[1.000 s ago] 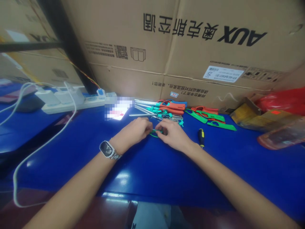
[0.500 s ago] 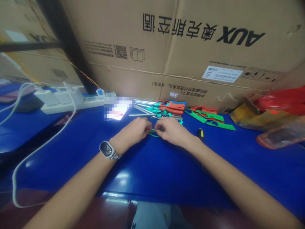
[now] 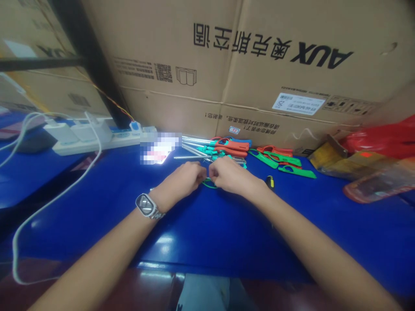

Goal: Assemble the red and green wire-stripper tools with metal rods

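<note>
My left hand [image 3: 186, 179], with a watch [image 3: 146, 204] on its wrist, is closed, its fingertips curled inward. Just right of it, my right hand [image 3: 228, 175] is closed in a pinch, with a narrow gap between the two. Whatever the fingers hold is too small or hidden to make out. Below the fingertips a green curved plastic piece [image 3: 210, 185] shows, partly covered by the right hand. Right behind the hands lies a pile of long-necked lighters [image 3: 231, 149] with orange, blue and teal parts and metal tubes.
Green and orange lighter shells [image 3: 296, 172] lie to the right, near a black-and-yellow screwdriver handle [image 3: 270, 182]. A bright blurred screen [image 3: 162, 149] and a white power strip [image 3: 76, 144] are at left. A large cardboard box [image 3: 181, 103] stands behind the blue table [image 3: 207, 242].
The view has shifted slightly. My right hand has turned a little and its fingers are curled tighter; both hands stay close together over the green piece.
</note>
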Tool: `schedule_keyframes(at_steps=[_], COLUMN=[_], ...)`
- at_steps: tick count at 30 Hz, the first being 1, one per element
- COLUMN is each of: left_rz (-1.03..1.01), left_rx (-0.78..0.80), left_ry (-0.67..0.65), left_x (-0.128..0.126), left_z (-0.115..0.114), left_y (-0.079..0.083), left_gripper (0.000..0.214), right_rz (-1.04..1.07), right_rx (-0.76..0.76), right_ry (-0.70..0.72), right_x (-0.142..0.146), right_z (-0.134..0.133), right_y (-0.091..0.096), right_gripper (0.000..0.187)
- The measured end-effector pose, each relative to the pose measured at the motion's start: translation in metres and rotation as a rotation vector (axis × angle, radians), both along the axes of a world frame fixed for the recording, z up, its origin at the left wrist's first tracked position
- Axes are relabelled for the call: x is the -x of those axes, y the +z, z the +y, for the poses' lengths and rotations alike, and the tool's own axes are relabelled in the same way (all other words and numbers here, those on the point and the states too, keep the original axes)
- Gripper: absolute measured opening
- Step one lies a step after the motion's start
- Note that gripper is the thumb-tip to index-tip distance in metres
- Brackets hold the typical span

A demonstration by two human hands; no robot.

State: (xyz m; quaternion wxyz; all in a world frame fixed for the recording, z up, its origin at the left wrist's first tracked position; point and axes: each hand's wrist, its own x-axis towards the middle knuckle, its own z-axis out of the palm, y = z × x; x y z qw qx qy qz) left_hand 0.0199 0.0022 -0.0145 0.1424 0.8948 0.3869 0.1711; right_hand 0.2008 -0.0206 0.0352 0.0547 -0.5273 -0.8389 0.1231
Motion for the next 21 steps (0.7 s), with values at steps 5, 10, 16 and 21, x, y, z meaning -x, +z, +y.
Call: schedule_keyframes(at_steps=[5, 10, 16, 21], left_rz=[0.006, 0.009, 0.012, 0.008], left_rx=[0.005, 0.005, 0.002, 0.021], left_ry=[0.003, 0.002, 0.013, 0.019], left_x=[0.0, -0.001, -0.001, -0.001], left_z=[-0.002, -0.004, -0.005, -0.005], left_y=[0.003, 0.005, 0.005, 0.005], left_gripper=[0.016, 0.016, 0.016, 0.015], right_rz=[-0.007, -0.07, -0.085, -0.048], right_rx=[-0.091, -0.206, -0.305, -0.315], right_ry=[-0.003, 0.006, -0.043, -0.112], right_x=[-0.002, -0.003, -0.004, -0.001], right_z=[-0.007, -0.023, -0.044, -0.044], right_y=[-0.004, -0.007, -0.024, -0.034], right_gripper=[0.018, 0.021, 0.025, 0.022])
